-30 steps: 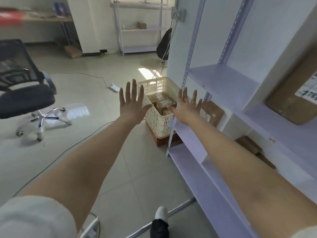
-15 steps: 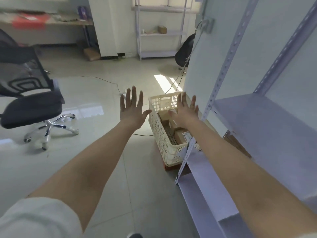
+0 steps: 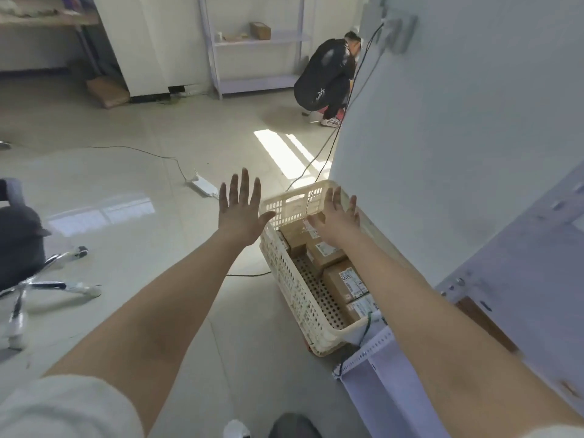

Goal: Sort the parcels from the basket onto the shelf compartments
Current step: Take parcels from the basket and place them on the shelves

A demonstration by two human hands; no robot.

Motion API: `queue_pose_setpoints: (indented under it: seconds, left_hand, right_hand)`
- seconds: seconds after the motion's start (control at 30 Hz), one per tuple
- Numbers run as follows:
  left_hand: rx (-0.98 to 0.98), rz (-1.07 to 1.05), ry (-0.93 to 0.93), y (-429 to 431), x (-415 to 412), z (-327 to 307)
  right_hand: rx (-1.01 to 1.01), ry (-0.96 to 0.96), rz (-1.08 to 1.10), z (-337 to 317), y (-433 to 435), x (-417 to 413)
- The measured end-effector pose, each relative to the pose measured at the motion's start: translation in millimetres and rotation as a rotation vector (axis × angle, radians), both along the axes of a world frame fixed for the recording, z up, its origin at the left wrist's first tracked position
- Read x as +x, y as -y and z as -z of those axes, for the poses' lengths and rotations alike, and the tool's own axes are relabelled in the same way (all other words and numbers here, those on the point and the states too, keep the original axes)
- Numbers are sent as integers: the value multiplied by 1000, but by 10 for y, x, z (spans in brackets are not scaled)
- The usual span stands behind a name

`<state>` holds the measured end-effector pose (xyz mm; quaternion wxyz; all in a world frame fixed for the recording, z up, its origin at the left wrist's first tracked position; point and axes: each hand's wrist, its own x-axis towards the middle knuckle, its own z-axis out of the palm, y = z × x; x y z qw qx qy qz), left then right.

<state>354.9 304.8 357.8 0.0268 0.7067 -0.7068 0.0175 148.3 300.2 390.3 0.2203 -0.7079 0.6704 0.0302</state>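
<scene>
Brown cardboard parcels with white labels (image 3: 328, 259) lie in a row along the right side of the cream perforated plastic basket (image 3: 289, 287), which stands on the floor at the foot of the white wall, just beside the pale lilac metal shelf (image 3: 534, 279). The right grip (image 3: 336, 218) hovers above the basket's far end, over the farthest parcel, fingers spread and holding nothing. The left grip (image 3: 241, 213) is equally released, outside the basket's left wall and over the floor. The parcels sit snug against each other and the basket wall, so fingers may fail to get under one and it could slip back. The shelf's perforated corner post (image 3: 368, 352) juts by the near rim and could snag a lifted parcel. A thin black cable (image 3: 249, 275) beside the basket is likely to catch a foot.
</scene>
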Motion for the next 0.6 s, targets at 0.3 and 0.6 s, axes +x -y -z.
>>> queue_pose_setpoints:
  seconds: [0.3,0.6]
  left_hand:
    - [156,163,44,1528,81,512]
    - [316,247,108,2854,40,933]
  right_hand:
    - [134,45,140,623,1309,89]
    - [259,88,229,1160,2530,108]
